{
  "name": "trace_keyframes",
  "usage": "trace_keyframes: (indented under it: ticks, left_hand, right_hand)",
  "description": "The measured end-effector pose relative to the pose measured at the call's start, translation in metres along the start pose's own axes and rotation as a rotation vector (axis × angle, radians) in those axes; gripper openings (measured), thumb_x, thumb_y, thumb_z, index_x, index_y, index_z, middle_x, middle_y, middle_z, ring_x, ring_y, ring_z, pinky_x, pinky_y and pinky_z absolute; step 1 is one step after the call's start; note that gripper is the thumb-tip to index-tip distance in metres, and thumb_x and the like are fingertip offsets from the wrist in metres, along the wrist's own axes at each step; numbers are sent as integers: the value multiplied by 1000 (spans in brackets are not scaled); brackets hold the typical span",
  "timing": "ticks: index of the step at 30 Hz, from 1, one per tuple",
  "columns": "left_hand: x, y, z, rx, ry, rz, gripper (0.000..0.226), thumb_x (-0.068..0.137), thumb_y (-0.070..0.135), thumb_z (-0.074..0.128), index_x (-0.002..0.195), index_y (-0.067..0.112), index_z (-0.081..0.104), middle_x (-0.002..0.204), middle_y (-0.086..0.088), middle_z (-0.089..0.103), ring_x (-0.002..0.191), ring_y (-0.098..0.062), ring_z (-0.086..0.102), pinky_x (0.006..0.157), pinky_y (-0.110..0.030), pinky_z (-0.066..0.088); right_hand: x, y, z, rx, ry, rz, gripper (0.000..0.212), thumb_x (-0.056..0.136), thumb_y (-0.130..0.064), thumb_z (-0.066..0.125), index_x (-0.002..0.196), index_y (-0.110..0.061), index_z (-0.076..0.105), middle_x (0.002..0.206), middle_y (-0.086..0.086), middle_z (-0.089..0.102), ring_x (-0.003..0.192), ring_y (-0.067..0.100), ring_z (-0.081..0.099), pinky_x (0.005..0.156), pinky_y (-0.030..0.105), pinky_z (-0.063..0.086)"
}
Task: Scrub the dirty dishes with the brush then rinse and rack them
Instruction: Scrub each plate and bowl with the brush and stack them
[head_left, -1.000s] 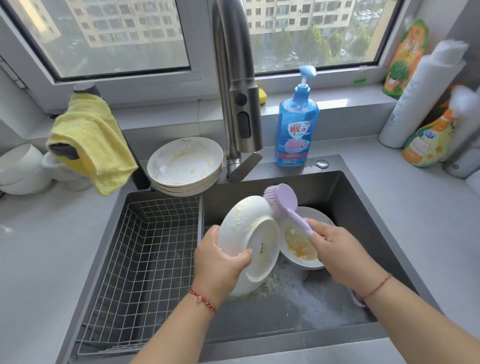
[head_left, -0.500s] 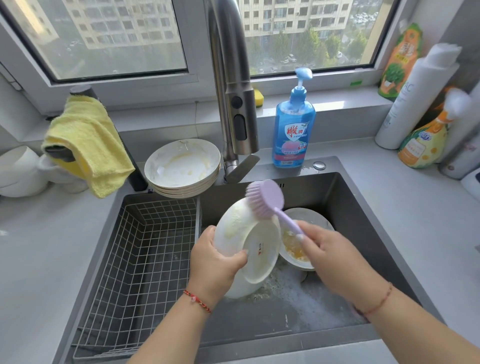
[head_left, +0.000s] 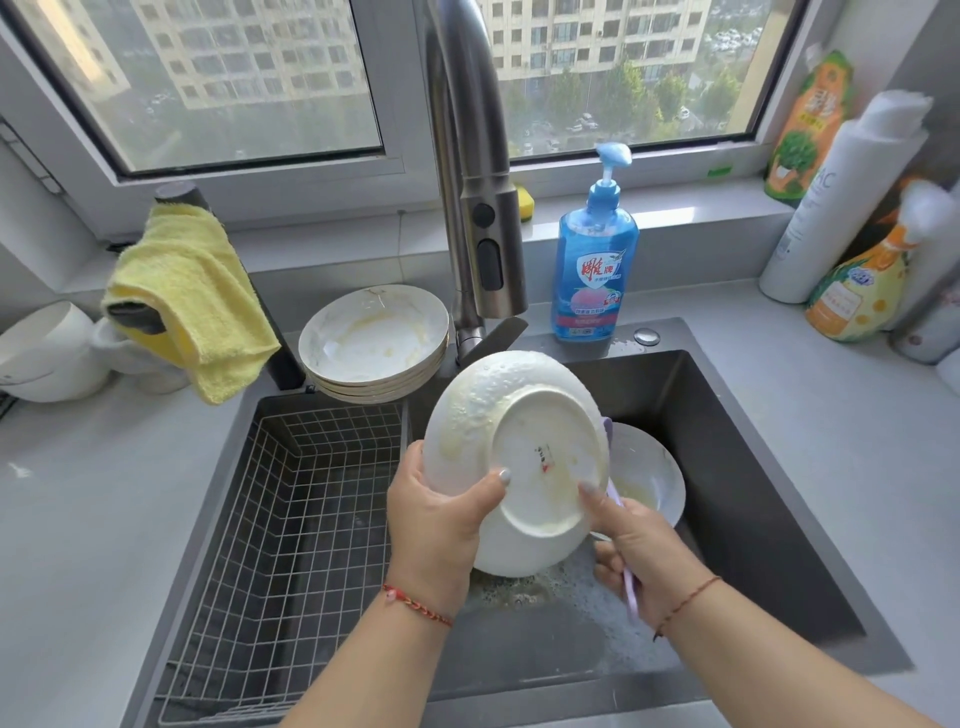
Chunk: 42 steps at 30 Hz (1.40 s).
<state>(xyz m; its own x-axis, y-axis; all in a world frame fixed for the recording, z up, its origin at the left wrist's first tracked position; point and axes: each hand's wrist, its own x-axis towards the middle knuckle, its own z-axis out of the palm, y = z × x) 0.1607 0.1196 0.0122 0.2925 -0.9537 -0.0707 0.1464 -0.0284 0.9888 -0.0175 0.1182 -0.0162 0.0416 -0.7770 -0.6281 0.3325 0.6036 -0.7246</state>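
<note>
Holding a white plate (head_left: 519, 457) tilted over the sink (head_left: 727, 467), underside up, foamy on the rim, yellowish smears near the foot ring. Left hand (head_left: 436, 525) gripping its lower left edge, thumb across the base. Right hand (head_left: 644, 551) curling round the lilac brush (head_left: 629, 592) handle, one fingertip touching the base; bristles hiding behind the plate. Dirty bowl (head_left: 649, 478) lying below; soiled stack (head_left: 374, 343) waiting beside the rack (head_left: 291, 519).

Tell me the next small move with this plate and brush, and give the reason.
Probably run the brush over the rest of the plate's underside. The left hand holds it tilted, bottom toward the camera, with suds on the upper rim but yellowish smears near the foot ring. The right hand grips the brush handle behind the plate.
</note>
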Motion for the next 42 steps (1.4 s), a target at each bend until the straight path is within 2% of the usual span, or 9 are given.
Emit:
trace_keyframes:
  ticks: [4,10,15,23,30,34,38,40,42]
  left_hand:
    - [-3,-2,-3,-80,-76,-19,68,47,22,88,109,14,62,106,-10,72,99,-29,70,82,-43,59]
    - [12,7,-24,101,-174,-53,76,41,34,93,107,15,60,100,-1,71,93,-24,71,73,-38,60]
    - [20,21,-29,417,-381,-37,70,42,39,92,99,13,61,96,-4,71,86,-21,72,72,-42,62]
    - [15,23,-18,725,-573,112,41,60,21,90,89,27,61,85,11,65,79,-4,65,66,-20,54]
    - [15,16,-19,696,-294,125,38,62,18,90,84,21,60,80,8,65,73,-5,63,61,-23,54]
    - [21,14,-25,699,-194,113,39,63,19,90,88,19,60,86,4,66,80,-13,64,65,-25,56]
    - [19,10,-20,740,-179,129,38,63,19,89,84,16,58,80,4,63,74,-12,61,56,-15,48]
    - [19,7,-16,742,-155,110,37,63,17,89,82,20,57,78,7,63,72,-11,61,54,-12,45]
    - [18,5,-14,680,-125,84,41,65,11,88,85,28,57,82,13,64,82,-10,65,59,-5,45]
  right_hand:
    - [2,1,-1,137,-51,-36,63,68,-37,76,121,-9,55,61,2,49,34,4,25,31,15,29]
    - [-9,-25,-11,-214,-59,-207,65,64,-29,81,118,-11,50,87,12,63,38,5,48,35,20,38]
    - [-9,-54,-18,-653,-115,-329,64,60,-25,90,112,-20,54,106,8,66,91,21,69,79,40,59]
    - [-13,-61,-15,-1046,-109,-462,61,60,-26,87,109,-36,52,100,-10,62,92,14,63,82,38,57]
    - [-18,-54,-17,-748,139,-592,33,91,-22,62,120,-39,57,90,-13,66,65,-4,57,55,11,39]
    - [-20,-30,-26,-605,147,-367,36,100,-23,44,129,-40,55,63,2,51,41,7,34,39,21,31]
    - [-40,-31,-4,-672,88,-475,41,100,-21,42,128,-50,48,51,-8,45,41,11,34,42,23,32]
    - [-59,-34,11,-830,-27,-607,48,99,-21,47,124,-60,39,63,-4,64,47,15,46,48,17,35]
    - [-76,-28,22,-1077,-152,-679,53,98,-23,47,126,-65,28,61,-2,55,51,10,44,50,17,32]
